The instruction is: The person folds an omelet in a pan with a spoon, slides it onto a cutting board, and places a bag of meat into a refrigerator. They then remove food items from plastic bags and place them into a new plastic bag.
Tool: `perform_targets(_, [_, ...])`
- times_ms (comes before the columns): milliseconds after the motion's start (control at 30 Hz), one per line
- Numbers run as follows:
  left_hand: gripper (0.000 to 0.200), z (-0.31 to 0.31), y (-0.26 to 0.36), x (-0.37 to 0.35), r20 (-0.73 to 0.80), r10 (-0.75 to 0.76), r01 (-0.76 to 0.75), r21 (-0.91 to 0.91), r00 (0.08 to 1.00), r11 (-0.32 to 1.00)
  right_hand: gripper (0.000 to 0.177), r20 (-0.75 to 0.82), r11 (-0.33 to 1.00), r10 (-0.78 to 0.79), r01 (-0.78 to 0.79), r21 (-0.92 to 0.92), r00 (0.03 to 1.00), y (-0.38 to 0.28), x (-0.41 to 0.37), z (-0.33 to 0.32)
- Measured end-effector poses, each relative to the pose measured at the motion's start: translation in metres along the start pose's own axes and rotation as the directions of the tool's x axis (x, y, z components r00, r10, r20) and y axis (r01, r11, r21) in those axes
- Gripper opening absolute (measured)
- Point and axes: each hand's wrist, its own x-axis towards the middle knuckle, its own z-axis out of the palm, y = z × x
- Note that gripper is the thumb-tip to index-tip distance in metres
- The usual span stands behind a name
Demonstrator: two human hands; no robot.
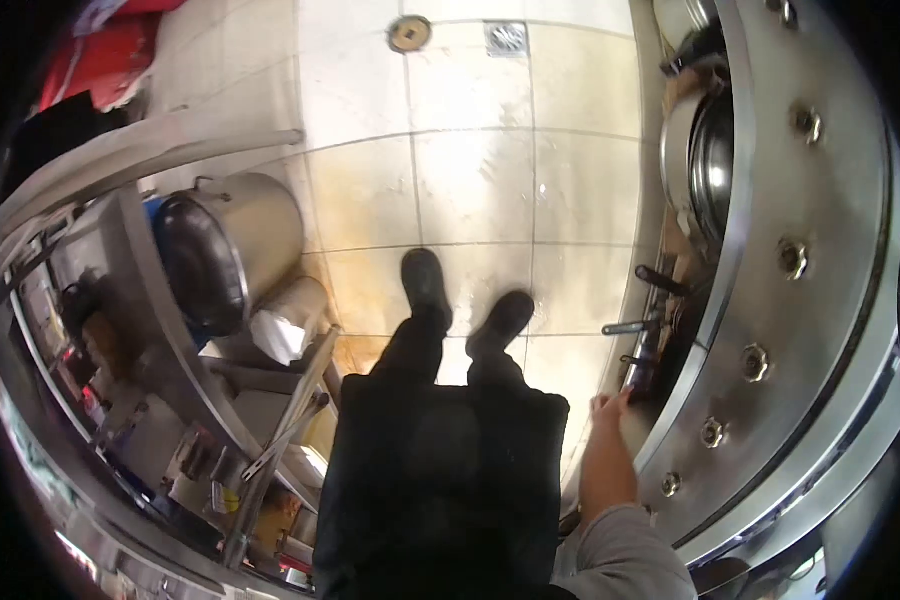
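My right hand [610,408] reaches down at the right, beside the shelf below the steel stove front [770,300]. Its fingers look slightly apart, and I make out nothing held in them; part of the hand is small and hard to see. Just beyond the fingertips, a short dark handle [632,361] sticks out from the shelf. Farther along, a grey metal handle [630,327] and a thick black handle [660,280] also jut toward the aisle. The vessels they belong to are mostly hidden in shadow. My left hand is out of view.
Shiny metal pans [712,165] stand on edge farther along the right-hand shelf. At left, a large steel pot [255,225] lies on its side on a low rack, near a white-wrapped bundle [288,325]. The tiled floor [475,190] has a drain [507,39] and a round brown disc [409,35].
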Motion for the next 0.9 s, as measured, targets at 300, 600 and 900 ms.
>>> perform_targets(300, [0.032, -0.014, 0.038, -0.012, 0.191, -0.501, 0.426, -0.807, 0.844, 0.409, 0.043, 0.885, 0.005, -0.325, 0.937, -0.350, 0.332, 0.054, -0.250, 0.068])
perform_targets(600, [0.029, -0.054, 0.012, -0.030, 0.185, -0.511, 0.366, -0.887, 0.839, 0.280, 0.025, 0.996, 0.047, -0.085, 0.999, -0.007, 0.011, -0.097, -0.606, 0.148])
perform_targets(900, [0.019, -0.068, -0.062, -0.081, 0.129, -0.908, 0.147, -0.986, 0.399, -0.076, 0.023, 0.974, -0.237, 0.185, 0.956, 0.173, -0.130, -0.119, -0.814, 0.278])
